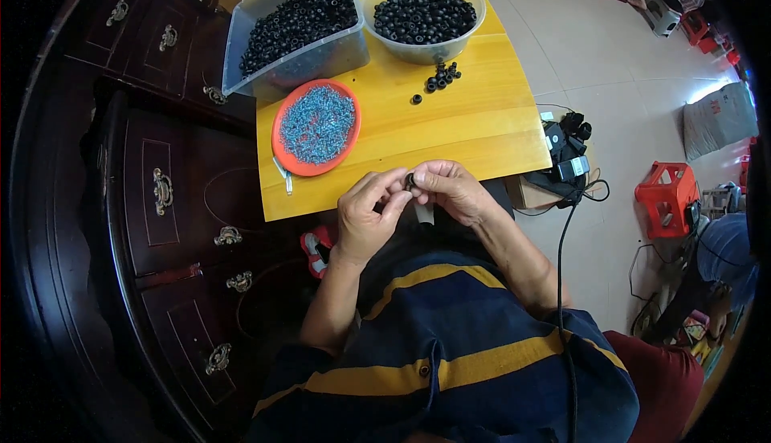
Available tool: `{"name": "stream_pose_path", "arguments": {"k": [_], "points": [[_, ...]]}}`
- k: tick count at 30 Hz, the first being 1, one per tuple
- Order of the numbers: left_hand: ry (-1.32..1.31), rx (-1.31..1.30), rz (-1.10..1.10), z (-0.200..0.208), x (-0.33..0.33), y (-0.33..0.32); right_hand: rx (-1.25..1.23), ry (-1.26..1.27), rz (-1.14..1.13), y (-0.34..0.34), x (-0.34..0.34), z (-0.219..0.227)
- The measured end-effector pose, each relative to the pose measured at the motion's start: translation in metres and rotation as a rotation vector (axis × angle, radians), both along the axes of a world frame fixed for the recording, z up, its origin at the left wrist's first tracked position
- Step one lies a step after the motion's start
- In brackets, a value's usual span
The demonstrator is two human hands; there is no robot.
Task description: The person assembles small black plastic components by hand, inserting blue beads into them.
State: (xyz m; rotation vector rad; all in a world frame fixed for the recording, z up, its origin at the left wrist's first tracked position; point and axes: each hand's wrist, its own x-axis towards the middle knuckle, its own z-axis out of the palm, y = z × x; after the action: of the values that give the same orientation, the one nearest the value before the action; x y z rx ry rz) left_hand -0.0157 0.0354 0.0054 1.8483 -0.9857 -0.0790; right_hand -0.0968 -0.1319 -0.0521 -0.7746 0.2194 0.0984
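Near the front edge of the yellow table, my left hand (368,212) and my right hand (454,192) meet fingertip to fingertip. Pinched between them is a small black ring-shaped part (410,181); the fingers cover some of it. Just below the hands, a pale tapered object (424,213) shows, its kind unclear. Beyond my left hand lies an orange-red plate (280,154) heaped with tiny bluish metal pieces (317,124) that look like screws. Several loose black round parts (442,78) are scattered on the table (474,134).
A clear bin (309,61) and a round tub (430,51), both full of black parts, stand at the back. A small metal strip (283,175) lies by the plate. Dark drawers (165,178) flank the left; a cable (560,282), red stool (665,198) and other people are right.
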Motion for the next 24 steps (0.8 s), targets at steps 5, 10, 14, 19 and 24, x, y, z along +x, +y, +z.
{"name": "stream_pose_path", "arguments": {"k": [5, 10, 14, 19, 24], "points": [[0.124, 0.074, -0.239, 0.013, 0.008, 0.006, -0.092, -0.036, 0.163, -0.008, -0.002, 0.002], [-0.025, 0.099, -0.284, 0.006, 0.011, 0.009, -0.104, -0.042, 0.200, -0.006, -0.002, 0.002], [-0.136, 0.126, -0.227, 0.005, 0.007, 0.003, -0.120, -0.004, 0.113, -0.001, -0.003, 0.004], [-0.257, 0.113, -0.162, 0.003, 0.008, -0.001, -0.169, 0.010, 0.050, 0.004, 0.000, 0.007], [-0.234, 0.101, -0.141, -0.003, 0.007, -0.002, -0.138, 0.039, -0.011, 0.007, 0.001, 0.006]]}}
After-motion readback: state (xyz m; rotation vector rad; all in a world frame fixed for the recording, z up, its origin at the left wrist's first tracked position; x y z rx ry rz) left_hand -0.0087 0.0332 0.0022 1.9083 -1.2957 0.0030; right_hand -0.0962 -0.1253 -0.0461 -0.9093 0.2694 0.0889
